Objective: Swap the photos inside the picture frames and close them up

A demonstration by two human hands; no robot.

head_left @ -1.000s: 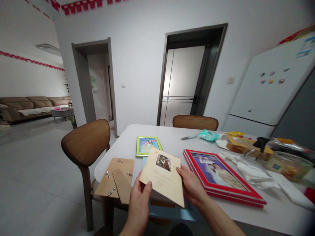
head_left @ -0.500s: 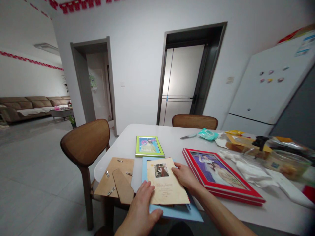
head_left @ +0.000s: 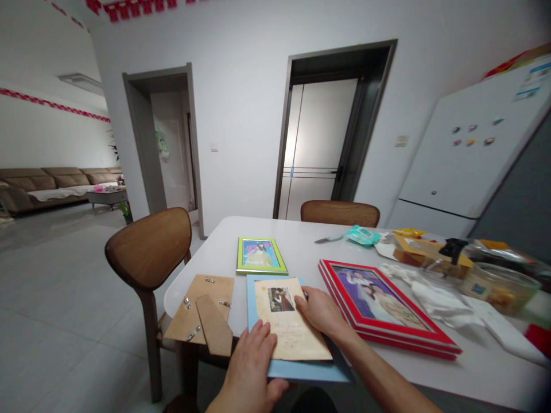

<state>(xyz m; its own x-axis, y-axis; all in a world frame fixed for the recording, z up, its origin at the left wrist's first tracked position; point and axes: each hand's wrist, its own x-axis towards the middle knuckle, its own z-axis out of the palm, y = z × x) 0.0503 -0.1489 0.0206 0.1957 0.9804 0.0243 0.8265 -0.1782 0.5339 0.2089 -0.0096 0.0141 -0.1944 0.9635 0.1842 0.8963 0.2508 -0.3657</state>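
Note:
A cream printed sheet (head_left: 286, 338) with a small photo near its top lies over a light blue flat piece (head_left: 310, 371), possibly a picture frame, at the table's near edge. My left hand (head_left: 253, 364) rests on their lower left side, fingers stretched flat and thumb by the blue edge. With bent fingers, my right hand (head_left: 321, 310) grips the sheet's right edge; its fingertips are partly hidden. To the left lies a brown backing board (head_left: 183, 324) with metal clips and a stand leg (head_left: 214, 327). A green-framed picture (head_left: 260, 255) is just beyond the sheet.
Red-framed pictures (head_left: 387, 304) are stacked right of my right hand. Farther back on the white table (head_left: 297, 232) are a knife (head_left: 329, 239), a teal wipes packet (head_left: 363, 235), crumpled white tissue (head_left: 434, 298) and a clear container (head_left: 499, 287). Wooden chairs (head_left: 148, 246) stand around.
My right hand has shifted slightly left and in over the sheet's edge. My left hand has moved a little right, and the sheet and blue piece have turned slightly.

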